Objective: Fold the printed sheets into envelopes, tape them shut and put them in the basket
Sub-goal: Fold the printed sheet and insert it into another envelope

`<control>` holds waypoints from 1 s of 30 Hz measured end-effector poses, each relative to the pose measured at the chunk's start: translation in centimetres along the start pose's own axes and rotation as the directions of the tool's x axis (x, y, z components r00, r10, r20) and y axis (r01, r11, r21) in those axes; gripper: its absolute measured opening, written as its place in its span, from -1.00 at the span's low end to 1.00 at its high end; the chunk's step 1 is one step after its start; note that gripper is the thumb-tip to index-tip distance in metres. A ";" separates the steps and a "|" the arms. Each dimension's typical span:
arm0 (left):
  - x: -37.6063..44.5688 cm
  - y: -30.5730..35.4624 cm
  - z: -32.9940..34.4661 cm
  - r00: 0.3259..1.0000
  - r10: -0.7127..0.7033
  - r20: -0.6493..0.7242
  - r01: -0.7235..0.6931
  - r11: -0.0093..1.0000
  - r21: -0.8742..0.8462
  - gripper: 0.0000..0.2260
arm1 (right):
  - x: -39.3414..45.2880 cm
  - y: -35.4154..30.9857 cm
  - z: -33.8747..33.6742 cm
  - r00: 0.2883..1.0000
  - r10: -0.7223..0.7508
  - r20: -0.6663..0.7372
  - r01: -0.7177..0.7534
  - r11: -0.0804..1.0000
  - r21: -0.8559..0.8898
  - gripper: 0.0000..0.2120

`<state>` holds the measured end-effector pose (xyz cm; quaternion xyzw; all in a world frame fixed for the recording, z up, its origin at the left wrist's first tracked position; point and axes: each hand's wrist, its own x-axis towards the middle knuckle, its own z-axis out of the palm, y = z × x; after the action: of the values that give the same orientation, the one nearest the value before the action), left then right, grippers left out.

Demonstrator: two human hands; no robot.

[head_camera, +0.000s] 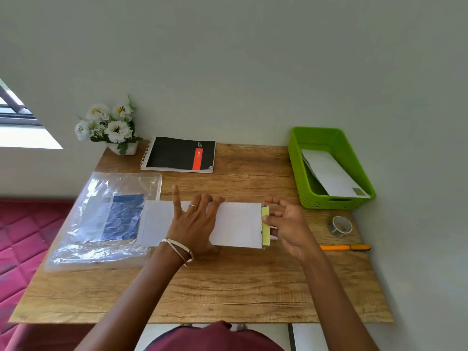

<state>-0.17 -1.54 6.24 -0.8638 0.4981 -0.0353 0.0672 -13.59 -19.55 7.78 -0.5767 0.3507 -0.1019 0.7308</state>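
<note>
left hand [195, 224] pressing flat on folded sheet [238, 224] | right hand [286, 224] seemingly pinching yellow tape [265, 225] at its edge | risk: sheet slipping, tape wrinkling

Soft daylight fills the room, coming from the window [17, 117] off the counter's far left corner, whose sill is blown out white. The plastic sleeve [106, 219] near the counter's left edge throws bright glare. Shadows are faint and short. The wide lens bends the counter [228, 287] edges outward, and the corners go slightly soft.
</note>
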 end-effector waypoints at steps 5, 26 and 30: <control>-0.1 -1.0 0.4 0.999 -0.028 0.025 0.030 0.997 -0.072 0.02 | -0.4 0.3 1.7 1.000 0.005 0.028 -0.007 0.997 0.080 -0.55; -0.2 0.0 0.7 0.990 0.113 -0.081 -0.122 0.986 -0.111 -0.01 | -0.2 2.5 4.1 1.000 0.019 -0.001 -0.019 0.998 -0.066 -0.67; -0.2 0.2 0.4 0.985 0.136 -0.111 -0.147 0.984 -0.105 -0.05 | 0.3 3.2 4.3 0.997 -0.057 -0.044 0.046 0.973 -0.227 -0.70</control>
<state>-0.45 -1.42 5.83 -0.8256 0.5623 -0.0470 -0.0050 -11.49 -15.45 5.09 -0.6622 0.3634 -0.0947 0.6484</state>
